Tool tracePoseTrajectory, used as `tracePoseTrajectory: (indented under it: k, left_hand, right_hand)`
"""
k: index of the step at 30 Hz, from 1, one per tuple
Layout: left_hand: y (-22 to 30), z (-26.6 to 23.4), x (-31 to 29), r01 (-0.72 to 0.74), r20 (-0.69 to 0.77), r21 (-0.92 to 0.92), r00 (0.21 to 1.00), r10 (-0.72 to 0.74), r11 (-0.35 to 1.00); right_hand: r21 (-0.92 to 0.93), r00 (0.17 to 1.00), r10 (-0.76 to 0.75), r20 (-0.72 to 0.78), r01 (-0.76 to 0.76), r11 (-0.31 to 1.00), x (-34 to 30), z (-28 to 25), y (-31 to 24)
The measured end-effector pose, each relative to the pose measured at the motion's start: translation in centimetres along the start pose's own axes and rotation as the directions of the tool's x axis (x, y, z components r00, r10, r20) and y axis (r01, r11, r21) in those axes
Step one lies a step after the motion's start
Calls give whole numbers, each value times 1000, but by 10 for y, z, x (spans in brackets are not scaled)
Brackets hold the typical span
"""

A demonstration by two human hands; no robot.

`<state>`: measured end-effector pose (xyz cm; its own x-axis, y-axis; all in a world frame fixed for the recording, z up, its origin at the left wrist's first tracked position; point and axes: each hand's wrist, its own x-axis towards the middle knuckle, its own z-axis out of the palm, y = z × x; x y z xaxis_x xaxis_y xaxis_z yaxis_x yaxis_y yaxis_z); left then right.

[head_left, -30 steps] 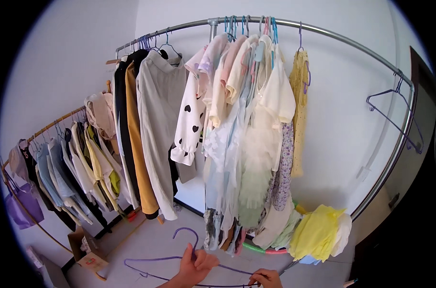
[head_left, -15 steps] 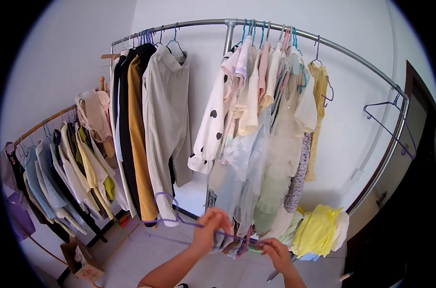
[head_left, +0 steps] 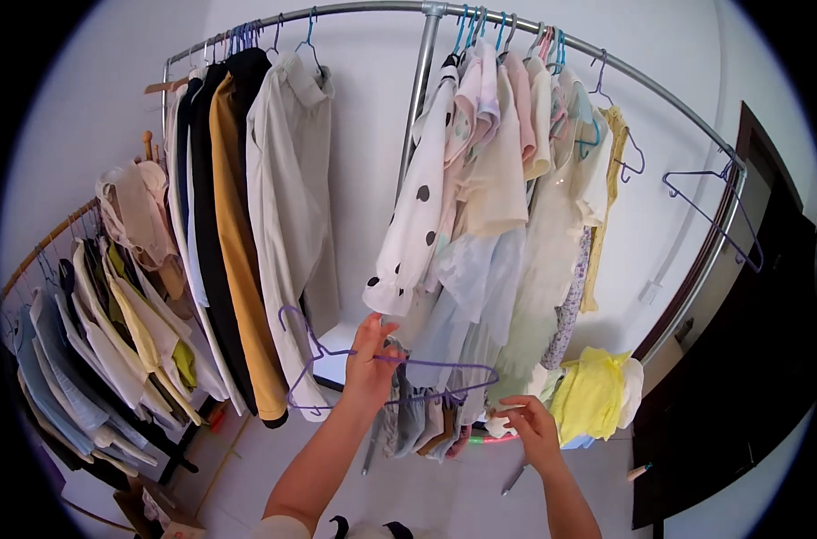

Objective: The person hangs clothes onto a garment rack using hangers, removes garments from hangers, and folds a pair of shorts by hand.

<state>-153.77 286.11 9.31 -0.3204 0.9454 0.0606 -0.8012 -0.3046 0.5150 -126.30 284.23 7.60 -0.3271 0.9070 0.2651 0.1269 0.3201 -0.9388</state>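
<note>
A bare purple hanger (head_left: 444, 363) is in my left hand (head_left: 370, 357), gripped along its upper bar in front of the rack. Its hook points up and left. Close above the left fingers hangs the cuff of a white long-sleeved garment (head_left: 412, 216) with black hearts. Just below and right of the hanger's end is my right hand (head_left: 531, 428), apart from it, its fingers loosely spread with nothing seen between them. Past the hanger, pale sheer skirts (head_left: 480, 287) and the light grey trousers (head_left: 292, 180) hang from the rail.
A metal clothes rail (head_left: 355, 13) spans the view. At its right end hangs another purple hanger (head_left: 710, 175). Yellow clothing (head_left: 593, 395) is piled low at right, near a dark door (head_left: 723, 377). A lower wooden rail (head_left: 44, 242) of clothes and a cardboard box (head_left: 170, 514) are at left.
My left hand has lifted the purple hanger higher, towards the heart-patterned cuff. The right hand has let go of the hanger's end and moved slightly up. The view has shifted.
</note>
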Motion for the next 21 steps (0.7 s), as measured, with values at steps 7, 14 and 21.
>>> tracePoseTrajectory:
  k: [7,14,21]
  left_hand:
    - [14,-1,29,131,214,55,967,-140,990]
    - [71,-32,33,-4,152,30,988,-1,1000]
    - [122,-35,20,-98,102,68,991,91,993]
  right_hand:
    - [20,990,-31,-135,34,999,21,11,-16]
    - [18,987,-34,-160,37,999,38,23,-29]
    - [-35,981,-105,-165,100,994,64,43,-31]
